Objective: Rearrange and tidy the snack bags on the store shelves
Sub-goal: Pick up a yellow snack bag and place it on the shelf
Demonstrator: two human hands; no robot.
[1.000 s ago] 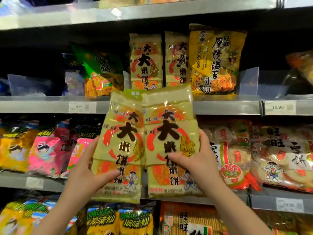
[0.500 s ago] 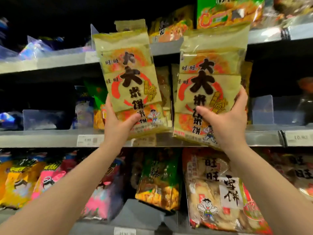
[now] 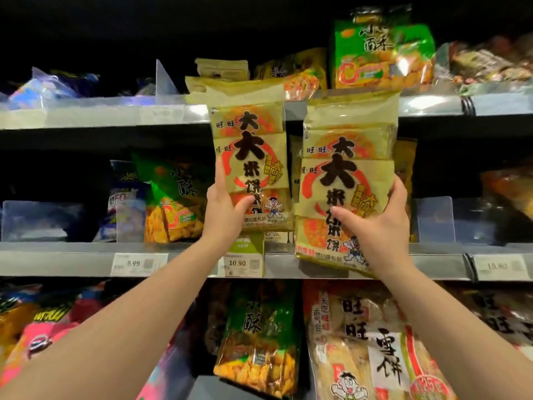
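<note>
I hold two tall pale-yellow rice cracker bags with big black characters, upright in front of the shelves. My left hand (image 3: 223, 207) grips the lower edge of the left bag (image 3: 249, 145), whose top reaches the upper shelf rail (image 3: 86, 116). My right hand (image 3: 377, 226) grips the lower right side of the right bag (image 3: 347, 174), which hangs a little lower, over the middle shelf rail (image 3: 72, 259). More bags of the same kind (image 3: 222, 70) stand on the upper shelf behind the left bag.
A green snack bag (image 3: 380, 53) stands on the upper shelf at right, another green bag (image 3: 173, 197) on the middle shelf at left. Clear dividers (image 3: 435, 217) separate sections. Price tags (image 3: 240, 262) hang on the middle rail. Bags crowd the lowest shelf (image 3: 259, 336).
Both hands have lifted the two bags from in front of the lower shelves up toward the upper shelf, and the bags have moved apart. The view has tilted upward.
</note>
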